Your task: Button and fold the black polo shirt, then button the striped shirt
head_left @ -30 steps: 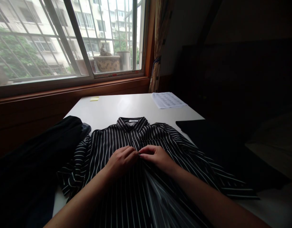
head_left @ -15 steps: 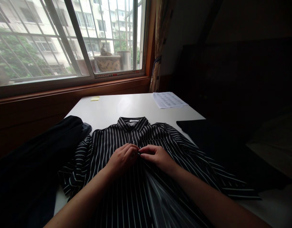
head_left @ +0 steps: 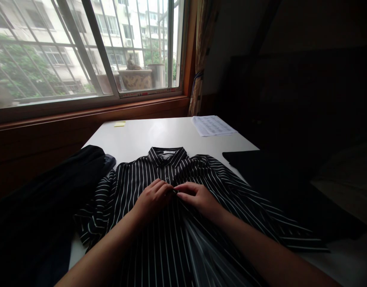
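Observation:
A black shirt with white stripes (head_left: 135, 175) lies face up, its collar (head_left: 167, 156) pointing away from me. My left hand (head_left: 155, 198) pinches the front edge near mid-chest. From the other side, my right hand (head_left: 198, 197) grips the same spot between thumb and fingers, the fingertips of both hands meeting. A small button (head_left: 167, 179) shows on the placket just above my fingers. Whatever is between the fingertips is mostly hidden. Below the hands the front hangs apart, showing the paler inside of the fabric (head_left: 201, 247).
The shirt rests on a white table (head_left: 135, 137). A dark garment (head_left: 46, 191) lies at the left, and dark cloth (head_left: 261, 179) at the right. Printed papers (head_left: 213, 126) and a yellow sticky note (head_left: 119, 124) lie at the far end, below a barred window (head_left: 81, 52).
Both hands stay at the same spot on the shirt front. My left fingers have shifted slightly, and the button above them now shows more clearly.

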Demonstrator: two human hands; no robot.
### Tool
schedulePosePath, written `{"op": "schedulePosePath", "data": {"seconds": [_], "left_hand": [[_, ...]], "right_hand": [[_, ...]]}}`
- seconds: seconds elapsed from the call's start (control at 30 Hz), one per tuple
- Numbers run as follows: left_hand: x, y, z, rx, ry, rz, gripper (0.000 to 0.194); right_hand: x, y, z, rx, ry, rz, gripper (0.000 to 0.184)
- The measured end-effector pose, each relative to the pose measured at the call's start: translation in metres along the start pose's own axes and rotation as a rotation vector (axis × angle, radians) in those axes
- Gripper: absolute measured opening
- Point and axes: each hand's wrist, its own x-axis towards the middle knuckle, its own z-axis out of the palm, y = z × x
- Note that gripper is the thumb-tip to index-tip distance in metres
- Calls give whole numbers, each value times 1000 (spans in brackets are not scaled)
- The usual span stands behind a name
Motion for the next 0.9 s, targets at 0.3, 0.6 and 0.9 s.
{"op": "schedulePosePath", "data": {"seconds": [0.3,0.6,0.9], "left_hand": [[-2,-1,1,13,1,-25,10],[-3,-3,3,22,10,-44,12],[-3,-1,3,34,18,-54,13]], "right_hand": [[-4,-2,4,-97,26,-8,28],[-5,-2,5,-164,-2,-71,17],[-5,-5,3,-160,-40,-78,15]]}}
